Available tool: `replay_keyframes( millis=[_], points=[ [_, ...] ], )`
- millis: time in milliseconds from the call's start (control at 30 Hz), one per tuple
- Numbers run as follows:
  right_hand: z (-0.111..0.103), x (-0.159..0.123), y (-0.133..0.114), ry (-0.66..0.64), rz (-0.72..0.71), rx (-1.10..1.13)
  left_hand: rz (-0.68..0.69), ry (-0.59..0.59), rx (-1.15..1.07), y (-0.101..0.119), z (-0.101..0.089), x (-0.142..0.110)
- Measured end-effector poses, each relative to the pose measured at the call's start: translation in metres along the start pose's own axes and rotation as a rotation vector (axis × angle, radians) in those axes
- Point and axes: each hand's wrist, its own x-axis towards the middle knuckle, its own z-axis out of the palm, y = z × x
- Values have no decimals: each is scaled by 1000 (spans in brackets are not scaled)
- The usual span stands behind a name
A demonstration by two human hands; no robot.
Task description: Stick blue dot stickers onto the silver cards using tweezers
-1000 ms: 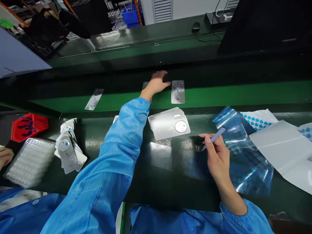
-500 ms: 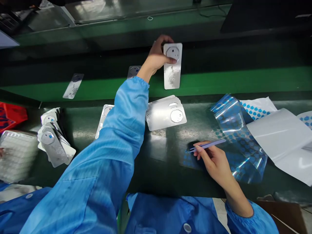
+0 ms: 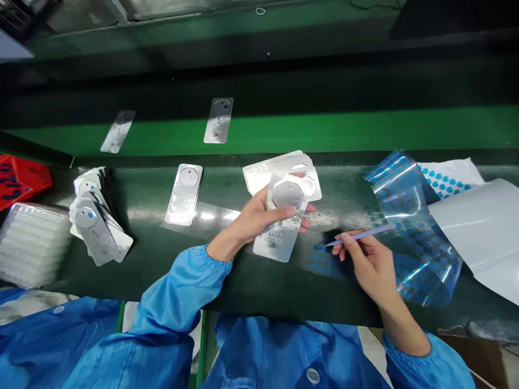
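Silver card [image 3: 281, 227] is being gripped at a slant by the left hand [image 3: 253, 216], which is being extended from the lower left in a blue cuffed sleeve [image 3: 182, 286]. The fingers [image 3: 310, 208] of that hand are being closed behind the card, their tips showing past its right edge, while the thumb is being pressed across its front. The card's upper end is being seen overlapping a stack of silver cards [image 3: 279, 173] at centre; whether the two are touching cannot be told.

Pale blue tweezers [image 3: 360, 236] are being pinched between the thumb and fingers of the right hand [image 3: 367, 265], right of centre. Their tips are being pointed left over the dark green tabletop [image 3: 243, 292], and the hand is being held just beside a blue-patterned clear film [image 3: 417, 237].

Farther right, a white sheet [image 3: 478, 232] is being overlapped by that film's edge area, with blue-dotted backing [image 3: 446, 175] behind. Left of the hands, a single silver card [image 3: 184, 194] is being rested flat on the tabletop, and a fanned pile of cards [image 3: 97, 227] is being shown nearer the left edge, beside a clear cell tray [image 3: 32, 246] and a red tray [image 3: 20, 181]. Two more cards [image 3: 218, 120] [image 3: 117, 131] are being laid on a green strip [image 3: 324, 135] along the upper middle.
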Motion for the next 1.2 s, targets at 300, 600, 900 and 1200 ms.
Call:
replay_keyframes(
  millis=[300,600,900,1200],
  points=[
    [17,17,-39,66,-95,160,-89,-143,-91,-59,14,-7],
    [24,28,-43,34,-74,144,-35,-175,-59,-61,12,-6],
    [23,29,-45,28,-70,134,-25,-181,-92,-61,14,-6],
    [25,28,-47,53,-86,103,-39,-157,-42,-60,15,-7]
  ],
)
